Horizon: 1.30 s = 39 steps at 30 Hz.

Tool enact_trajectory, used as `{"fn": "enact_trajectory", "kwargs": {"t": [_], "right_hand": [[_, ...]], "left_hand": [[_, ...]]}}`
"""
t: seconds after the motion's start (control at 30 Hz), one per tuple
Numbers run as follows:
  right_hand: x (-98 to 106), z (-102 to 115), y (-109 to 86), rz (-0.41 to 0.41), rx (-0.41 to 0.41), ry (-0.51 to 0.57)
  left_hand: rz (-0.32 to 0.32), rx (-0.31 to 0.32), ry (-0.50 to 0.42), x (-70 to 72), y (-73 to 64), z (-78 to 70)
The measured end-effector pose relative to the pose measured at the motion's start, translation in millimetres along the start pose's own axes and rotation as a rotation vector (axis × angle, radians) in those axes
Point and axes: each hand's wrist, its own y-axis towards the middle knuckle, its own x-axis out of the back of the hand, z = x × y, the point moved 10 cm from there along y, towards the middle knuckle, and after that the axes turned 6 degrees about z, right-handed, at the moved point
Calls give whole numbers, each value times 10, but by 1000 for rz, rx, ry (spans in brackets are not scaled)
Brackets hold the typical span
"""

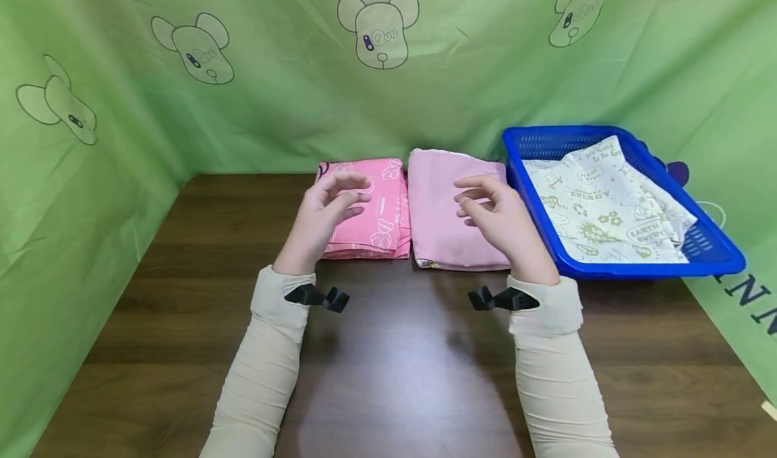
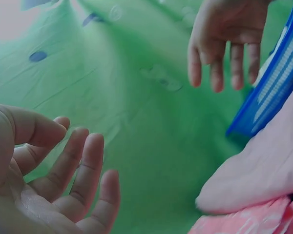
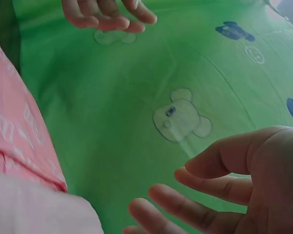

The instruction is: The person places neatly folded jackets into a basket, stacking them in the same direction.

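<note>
Both hands hover above the table with loosely bent fingers and nothing in them. In the head view the left hand (image 1: 324,212) is over a folded bright pink cloth (image 1: 379,225) with white line drawings. My right hand (image 1: 500,218) hangs over the right part of a folded pale pink cloth (image 1: 440,208), which lies close beside the bright one. The left wrist view shows the left hand (image 2: 58,180) with thumb and fingers apart. From the right wrist the right hand (image 3: 224,185) also appears relaxed, its palm turned inward.
A blue plastic basket (image 1: 637,270) stands at the right, beside the pale pink cloth. Inside lies a crumpled white printed cloth (image 1: 597,208). Green curtains (image 1: 273,107) with mouse-like drawings enclose the back and sides of the brown wooden table (image 1: 182,296).
</note>
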Motion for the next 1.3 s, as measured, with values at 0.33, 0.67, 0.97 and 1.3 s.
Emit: {"fn": "enact_trajectory", "kwargs": {"t": [0.33, 0.67, 0.97, 1.3], "right_hand": [[-558, -20, 202, 138, -129, 7], [-901, -188, 275, 194, -189, -35], [-1116, -347, 371, 221, -227, -105], [-1369, -382, 397, 256, -203, -171]], "left_hand": [[-206, 26, 82, 562, -124, -88], [-260, 150, 253, 834, -147, 108], [-278, 292, 299, 1027, -140, 497], [-286, 475, 358, 1144, -194, 978]]}}
